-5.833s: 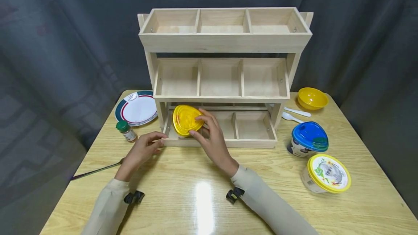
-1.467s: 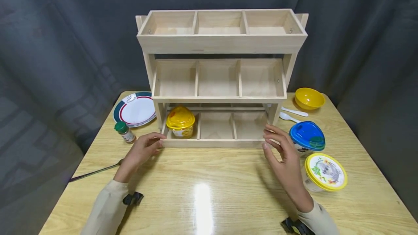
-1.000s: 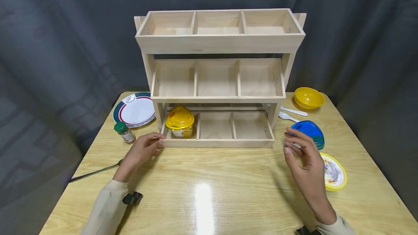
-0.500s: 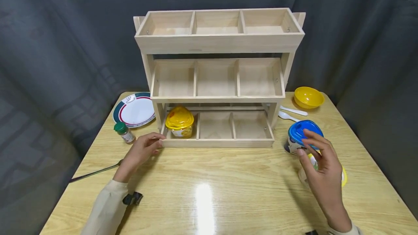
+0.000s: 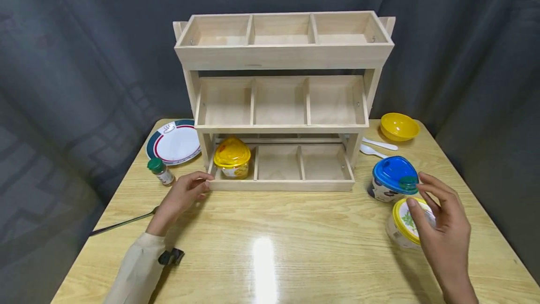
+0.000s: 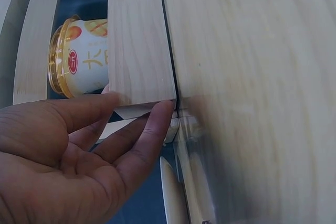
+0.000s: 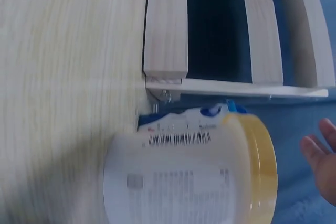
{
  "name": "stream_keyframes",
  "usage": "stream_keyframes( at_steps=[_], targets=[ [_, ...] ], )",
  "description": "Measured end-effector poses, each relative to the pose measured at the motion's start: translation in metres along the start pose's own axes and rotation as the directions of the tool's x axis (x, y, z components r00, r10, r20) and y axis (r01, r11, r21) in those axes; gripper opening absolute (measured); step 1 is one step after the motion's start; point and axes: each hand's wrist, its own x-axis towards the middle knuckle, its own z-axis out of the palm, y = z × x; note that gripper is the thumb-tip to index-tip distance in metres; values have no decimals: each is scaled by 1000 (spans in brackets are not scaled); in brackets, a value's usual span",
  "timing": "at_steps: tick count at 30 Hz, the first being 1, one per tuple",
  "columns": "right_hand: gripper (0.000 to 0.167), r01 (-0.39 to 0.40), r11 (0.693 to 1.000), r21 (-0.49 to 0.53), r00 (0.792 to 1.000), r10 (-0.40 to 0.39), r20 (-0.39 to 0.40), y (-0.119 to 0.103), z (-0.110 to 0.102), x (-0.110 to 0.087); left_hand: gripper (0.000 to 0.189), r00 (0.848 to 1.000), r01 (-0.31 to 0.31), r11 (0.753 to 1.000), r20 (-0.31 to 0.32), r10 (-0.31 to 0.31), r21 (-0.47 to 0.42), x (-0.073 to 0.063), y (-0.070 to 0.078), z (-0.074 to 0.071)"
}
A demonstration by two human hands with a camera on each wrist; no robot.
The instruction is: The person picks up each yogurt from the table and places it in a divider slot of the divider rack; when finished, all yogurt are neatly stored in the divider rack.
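My left hand (image 5: 181, 198) holds the front left corner of a wooden three-tier rack (image 5: 284, 185). Its thumb and fingers meet the end of the bottom front board (image 6: 142, 45) in the left wrist view. A yellow-lidded plastic container (image 5: 233, 156) stands upright in the bottom left compartment. Over at the right, my right hand (image 5: 449, 236) hovers with spread, slightly bent fingers and holds nothing. It partly hides a round tub with a yellow rim (image 5: 398, 229). The right wrist view shows this tub's barcoded side (image 7: 184, 177) apart from the fingertips (image 7: 312, 153).
A blue-lidded tub (image 5: 394, 175) stands behind the round one. White plastic cutlery (image 5: 373, 151) and a yellow bowl (image 5: 399, 126) lie farther back. At left are a plate (image 5: 177, 142), a green-capped spice jar (image 5: 161, 171) and a slim dark utensil (image 5: 124, 222).
The right hand let go of the yellow-lidded container, which now stands upright in the bottom left compartment. That hand then moved right to the round tub. The left hand stayed at the corner.
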Motion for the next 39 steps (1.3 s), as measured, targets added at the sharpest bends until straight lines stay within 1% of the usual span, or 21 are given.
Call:
stream_keyframes(
  at_steps=[3, 8, 17, 28, 35, 39],
  targets=[
    [46, -32, 999, -11, 999, 32, -19, 2, -6, 1, 25, 1000, -11, 1000, 3, 11, -6, -1, 0, 0],
    [43, -43, 999, -13, 998, 43, -54, 7, -15, 1, 24, 1000, -26, 1000, 7, 26, -16, -2, 1, 1],
    [40, -78, 996, -31, 994, 76, -75, 16, -21, 1, 24, 1000, -11, 1000, -1, 11, 0, -2, 2, 2],
    [39, -116, 992, -47, 988, 110, -112, 32, -34, -2, 24, 1000, -20, 1000, -4, 20, 5, -3, 1, 3],
    [39, -212, 974, -76, 973, 203, -113, 42, -40, -9, 24, 999, -44, 999, -2, 44, -22, -2, 2, 2],
    [40, -260, 961, -90, 963, 250, -103, 48, -46, -13, 24, 999, -33, 999, -10, 33, -20, -3, 3, 3]
  ],
)
